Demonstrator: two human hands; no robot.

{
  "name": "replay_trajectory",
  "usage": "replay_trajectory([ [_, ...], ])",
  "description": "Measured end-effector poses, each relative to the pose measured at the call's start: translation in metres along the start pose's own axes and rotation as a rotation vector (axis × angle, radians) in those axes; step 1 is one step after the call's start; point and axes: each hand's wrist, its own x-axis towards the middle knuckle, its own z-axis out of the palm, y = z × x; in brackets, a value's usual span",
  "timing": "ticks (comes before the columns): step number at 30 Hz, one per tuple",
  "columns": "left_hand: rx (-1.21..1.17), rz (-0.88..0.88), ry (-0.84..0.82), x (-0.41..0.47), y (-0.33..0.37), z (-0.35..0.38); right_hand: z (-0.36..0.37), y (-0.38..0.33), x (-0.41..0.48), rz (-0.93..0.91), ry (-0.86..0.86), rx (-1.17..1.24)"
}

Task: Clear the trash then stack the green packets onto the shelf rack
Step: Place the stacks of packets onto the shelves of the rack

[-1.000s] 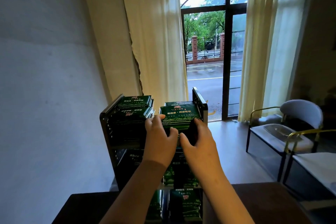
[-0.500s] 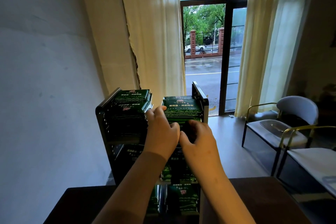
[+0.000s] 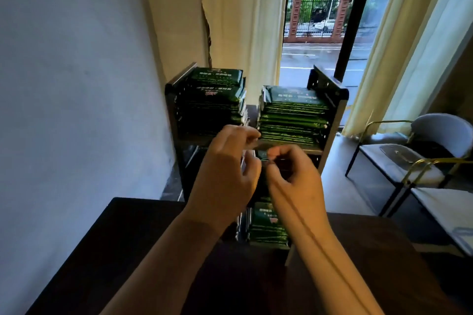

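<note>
Shelf rack (image 3: 330, 102) full of green packets (image 3: 291, 115); left hand (image 3: 225, 176), right hand (image 3: 294, 186): fingers (image 3: 245, 133) curled, hold unclear.

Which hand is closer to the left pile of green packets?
Left. The left hand is just below the left pile, by its lower right corner; the right hand is lower and further right, under the right pile.

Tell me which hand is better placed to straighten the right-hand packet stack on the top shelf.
Right, probably. The right hand sits directly below the right stack; the left hand lies under the left stack and the gap between them.
</note>
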Motion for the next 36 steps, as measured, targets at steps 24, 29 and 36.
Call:
replay_trajectory([
  [24,0.188,-1.525,-0.983,-0.353,-0.281,-0.129,0.281,0.164,-0.241,1.252,-1.155,-0.385],
  [29,0.047,-1.663,-0.886,-0.388,-0.299,-0.129,0.290,0.172,-0.251,1.376,-1.173,-0.305],
  [36,-0.153,-1.725,-0.836,-0.386,-0.308,-0.112,0.292,0.184,-0.253,1.338,-1.125,-0.353],
])
